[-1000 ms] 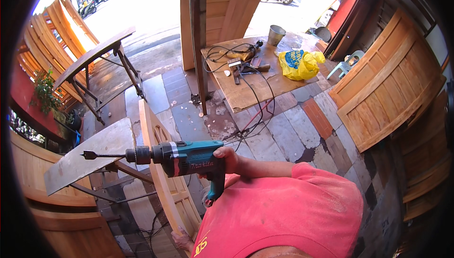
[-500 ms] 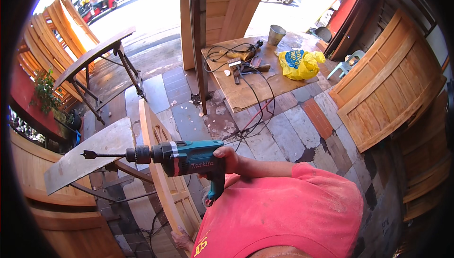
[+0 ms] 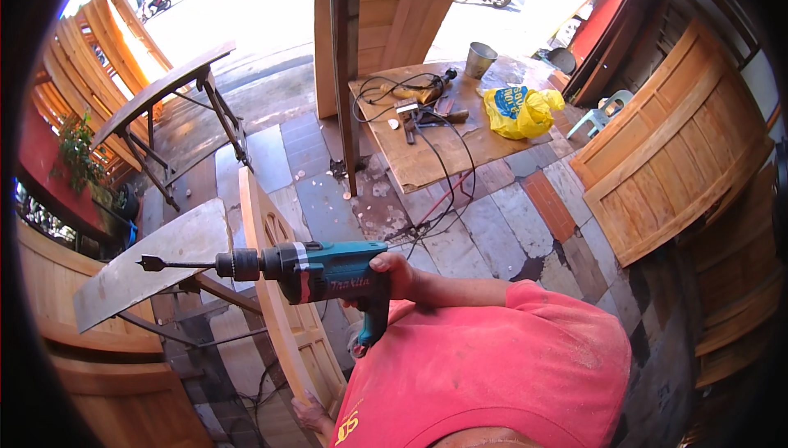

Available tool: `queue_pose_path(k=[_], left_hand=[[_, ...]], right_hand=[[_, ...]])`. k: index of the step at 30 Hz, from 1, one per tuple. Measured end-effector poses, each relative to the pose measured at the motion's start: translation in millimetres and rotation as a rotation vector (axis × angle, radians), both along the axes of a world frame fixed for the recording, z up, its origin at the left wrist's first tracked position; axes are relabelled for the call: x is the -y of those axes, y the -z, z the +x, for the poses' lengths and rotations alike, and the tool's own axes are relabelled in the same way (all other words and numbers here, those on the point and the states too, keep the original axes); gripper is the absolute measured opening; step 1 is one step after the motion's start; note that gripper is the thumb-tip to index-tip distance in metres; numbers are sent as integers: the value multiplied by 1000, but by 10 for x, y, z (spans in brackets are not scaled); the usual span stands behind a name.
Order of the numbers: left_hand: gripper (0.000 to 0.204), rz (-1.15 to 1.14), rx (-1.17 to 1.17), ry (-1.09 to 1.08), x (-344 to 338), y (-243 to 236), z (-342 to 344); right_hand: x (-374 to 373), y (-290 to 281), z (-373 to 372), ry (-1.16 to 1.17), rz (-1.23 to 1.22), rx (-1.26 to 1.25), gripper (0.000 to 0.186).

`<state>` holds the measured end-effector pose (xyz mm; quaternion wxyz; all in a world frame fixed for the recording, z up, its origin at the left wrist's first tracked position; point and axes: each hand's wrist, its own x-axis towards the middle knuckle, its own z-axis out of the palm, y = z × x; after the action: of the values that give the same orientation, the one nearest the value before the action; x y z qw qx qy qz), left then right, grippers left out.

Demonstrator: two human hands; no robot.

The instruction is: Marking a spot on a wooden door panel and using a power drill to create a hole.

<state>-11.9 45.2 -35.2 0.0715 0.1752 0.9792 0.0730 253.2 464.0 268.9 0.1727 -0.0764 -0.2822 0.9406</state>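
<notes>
My right hand [image 3: 394, 276] is wrapped round the grip of a teal and black power drill [image 3: 341, 266], held level across my front. A flat spade bit [image 3: 154, 263] sticks out of its chuck toward the left. Below and behind the drill a pale wooden door [image 3: 276, 310] stands on its long edge, with raised panels on its side face. Down at the near end of that door, my left hand [image 3: 309, 412] is closed on its upper edge. Part of the door is hidden by the drill and my shirt.
A wooden table [image 3: 423, 171] carries cords, a tool, a metal bucket [image 3: 480, 61] and a yellow plastic bag [image 3: 522, 112]. Trestle stands [image 3: 168, 103] and a grey board [image 3: 156, 255] are at the left. Wooden doors [image 3: 669, 153] lean at the right. Cords lie on the tiled floor.
The bit's tip has shifted slightly left and up. Both hands keep their holds. Vehicles on the street have moved.
</notes>
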Motion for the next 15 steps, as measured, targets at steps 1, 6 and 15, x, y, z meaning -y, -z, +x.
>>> queue_pose_path(k=[1,6,15], left_hand=[[57,-2,-5,-2,-3,-7,3],[57,14,-17,12,0,-35,17],[56,36,21,17,-67,-222,67]], right_hand=[[5,-11,2,1,-2,3,82],[30,-42,-23,25,-1,2,82],[46,53,-105,-18,-78,20,83]])
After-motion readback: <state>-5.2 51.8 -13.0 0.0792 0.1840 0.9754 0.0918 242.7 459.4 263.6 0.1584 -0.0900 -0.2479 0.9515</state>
